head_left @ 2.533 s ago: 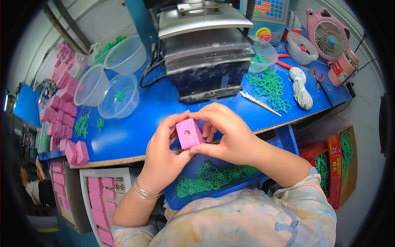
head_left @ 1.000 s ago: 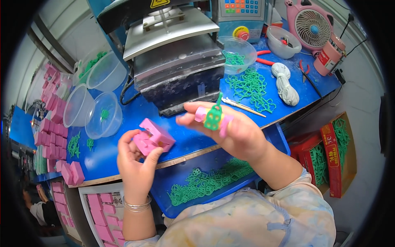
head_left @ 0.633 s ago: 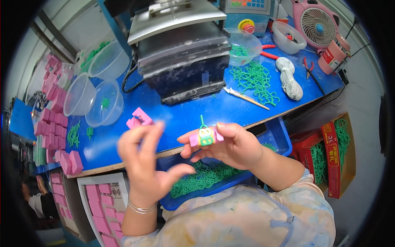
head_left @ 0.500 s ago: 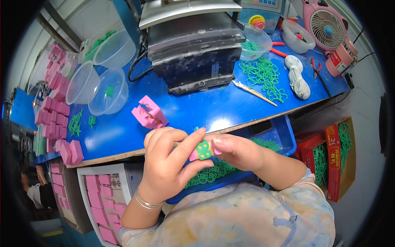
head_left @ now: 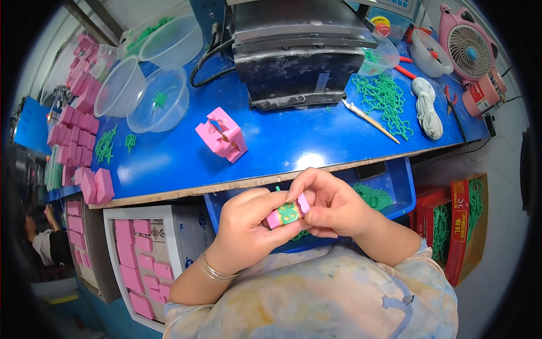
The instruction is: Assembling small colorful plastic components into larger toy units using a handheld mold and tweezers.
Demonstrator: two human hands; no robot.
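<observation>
Tabletop [head_left: 282, 141], blue, carries a black press machine [head_left: 302, 76] at twelve o'clock. Left hand [head_left: 245, 226] and right hand [head_left: 334, 208] sit together at six. Notched pink block [head_left: 226, 141] stands at their eleven. Small pink core [head_left: 274, 219] lies between them, its left end pinched by left thumb and forefinger, its right by right thumb and bent fingers. Green openwork piece [head_left: 288, 214] crosses its middle.
</observation>
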